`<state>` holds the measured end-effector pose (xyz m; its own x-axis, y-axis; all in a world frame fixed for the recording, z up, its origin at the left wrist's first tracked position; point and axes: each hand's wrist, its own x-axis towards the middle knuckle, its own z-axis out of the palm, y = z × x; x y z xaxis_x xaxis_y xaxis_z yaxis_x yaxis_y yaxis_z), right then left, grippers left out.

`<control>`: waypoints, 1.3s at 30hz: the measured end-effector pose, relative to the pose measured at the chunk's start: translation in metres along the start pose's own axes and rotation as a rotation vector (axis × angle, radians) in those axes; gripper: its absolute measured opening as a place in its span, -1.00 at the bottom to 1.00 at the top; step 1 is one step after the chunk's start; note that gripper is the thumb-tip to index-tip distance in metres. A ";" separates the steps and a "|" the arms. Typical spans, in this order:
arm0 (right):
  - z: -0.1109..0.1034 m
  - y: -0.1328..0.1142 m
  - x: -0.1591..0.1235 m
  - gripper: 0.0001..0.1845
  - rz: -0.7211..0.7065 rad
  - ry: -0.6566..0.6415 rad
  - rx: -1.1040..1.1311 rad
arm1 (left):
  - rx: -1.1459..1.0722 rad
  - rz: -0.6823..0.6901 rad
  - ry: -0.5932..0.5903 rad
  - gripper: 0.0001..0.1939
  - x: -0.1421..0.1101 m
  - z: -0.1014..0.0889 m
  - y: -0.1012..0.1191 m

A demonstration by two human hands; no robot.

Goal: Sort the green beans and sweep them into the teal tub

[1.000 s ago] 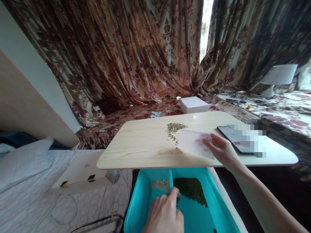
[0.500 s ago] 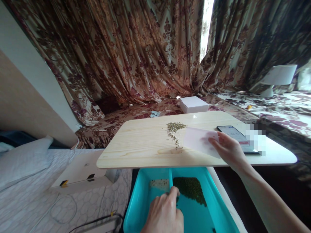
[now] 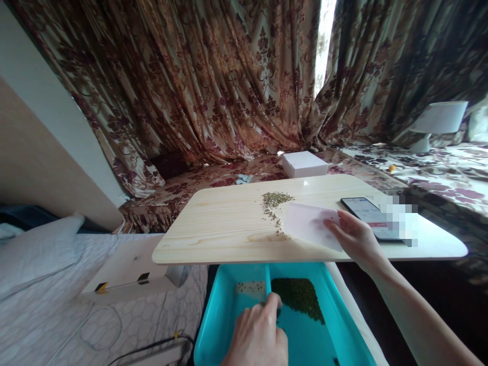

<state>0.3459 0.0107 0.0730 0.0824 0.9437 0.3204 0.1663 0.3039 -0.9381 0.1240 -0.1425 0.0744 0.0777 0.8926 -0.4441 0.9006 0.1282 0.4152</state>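
My right hand point(image 3: 358, 239) pinches a thin, translucent pale pink plastic sheet point(image 3: 310, 223) by its right end. The sheet's left edge tilts down beside a scatter of small green beans point(image 3: 275, 200) on the wooden tabletop point(image 3: 206, 223). Below the table's near edge is a turquoise tub point(image 3: 213, 300) split by a divider point(image 3: 267, 279). My left hand point(image 3: 259, 333) is closed over that divider, its fingertips partly hidden. A heap of dark green beans point(image 3: 299, 297) fills the far part of the right compartment; a few specks lie on a pale patch point(image 3: 249, 288) in the left one.
A phone point(image 3: 373, 218) lies on the table just beyond my right hand. Past the far edge stands a white box point(image 3: 304, 163). To the left, a long white box point(image 3: 125, 267) and a black cable point(image 3: 152, 345) rest on the bed.
My right hand has moved the plastic sheet slightly left and toward me, closer to the stray beans. My left hand stays in place.
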 end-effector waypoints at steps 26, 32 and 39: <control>-0.004 0.000 -0.023 -0.64 -0.001 0.021 -0.023 | -0.004 -0.002 -0.019 -0.43 0.003 0.002 -0.004; -0.008 0.003 -0.018 -0.69 -0.022 0.052 -0.067 | 0.000 -0.002 -0.021 -0.44 0.000 0.001 -0.003; -0.009 0.009 -0.015 -0.68 -0.061 0.048 -0.077 | -0.017 -0.008 -0.013 -0.44 0.000 0.000 -0.002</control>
<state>0.3551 -0.0014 0.0609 0.1166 0.9157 0.3846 0.2470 0.3483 -0.9042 0.1221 -0.1427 0.0730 0.0763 0.8857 -0.4579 0.8937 0.1429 0.4252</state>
